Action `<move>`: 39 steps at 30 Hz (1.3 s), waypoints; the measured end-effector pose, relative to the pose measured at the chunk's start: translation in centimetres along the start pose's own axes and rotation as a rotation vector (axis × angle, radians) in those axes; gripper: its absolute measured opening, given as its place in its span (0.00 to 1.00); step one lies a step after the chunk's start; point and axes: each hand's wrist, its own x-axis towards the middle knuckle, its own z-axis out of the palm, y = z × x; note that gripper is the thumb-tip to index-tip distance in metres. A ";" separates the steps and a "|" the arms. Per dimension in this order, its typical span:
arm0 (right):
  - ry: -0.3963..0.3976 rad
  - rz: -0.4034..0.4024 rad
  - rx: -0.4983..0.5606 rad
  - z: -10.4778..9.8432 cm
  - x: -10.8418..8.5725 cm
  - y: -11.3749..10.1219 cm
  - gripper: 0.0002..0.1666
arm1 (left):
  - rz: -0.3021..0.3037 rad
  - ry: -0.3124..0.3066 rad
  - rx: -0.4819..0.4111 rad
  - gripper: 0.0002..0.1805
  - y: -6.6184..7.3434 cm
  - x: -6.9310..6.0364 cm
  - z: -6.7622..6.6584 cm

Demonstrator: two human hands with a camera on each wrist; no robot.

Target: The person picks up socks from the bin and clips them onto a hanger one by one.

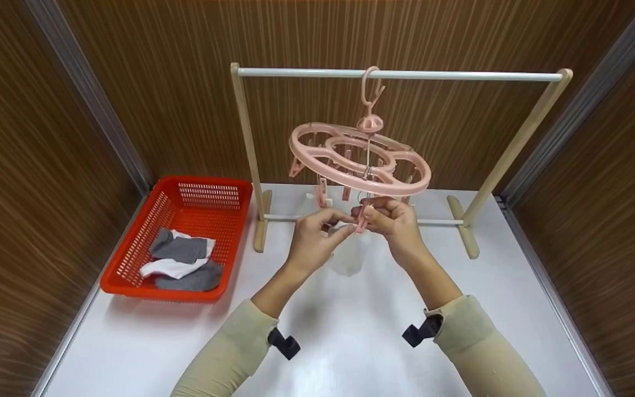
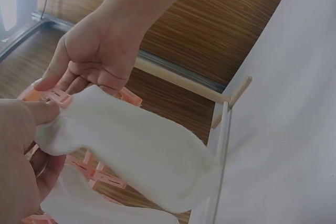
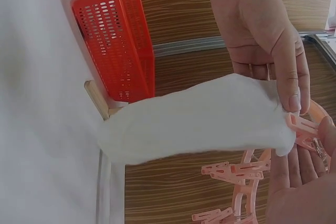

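Observation:
A white sock (image 1: 348, 258) (image 2: 142, 145) (image 3: 194, 121) hangs below the pink round hanger (image 1: 317, 160), its top edge at a pink clip (image 1: 361, 220) (image 2: 59, 98) (image 3: 303, 124). My left hand (image 1: 313, 241) (image 2: 18, 150) (image 3: 262, 40) pinches the sock's top edge between thumb and fingers. On the clip, my right hand (image 1: 397, 229) (image 2: 105, 51) (image 3: 304, 192) holds with thumb and fingers. In the left wrist view a second white sock (image 2: 100, 203) lies beside the first, near other clips.
The hanger's hook (image 1: 371, 88) is over the white bar (image 1: 461, 75) of a wooden-legged rack. To the left, a red basket (image 1: 231, 242) (image 3: 113, 40) holds grey and white socks (image 1: 185, 264). Brown wood-grain walls enclose the white table (image 1: 405, 364).

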 end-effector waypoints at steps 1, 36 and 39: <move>0.002 0.003 -0.002 0.0 0.0 0.0 0.07 | -0.001 -0.002 0.003 0.04 0.0 0.0 0.0; -0.031 -0.037 -0.257 -0.7 -0.2 1.0 0.16 | 0.510 -0.203 0.822 0.29 1.3 5.9 -1.7; -0.029 -0.037 -0.272 -0.7 -0.1 0.9 0.17 | 0.532 -0.183 0.831 0.27 1.2 6.0 -1.5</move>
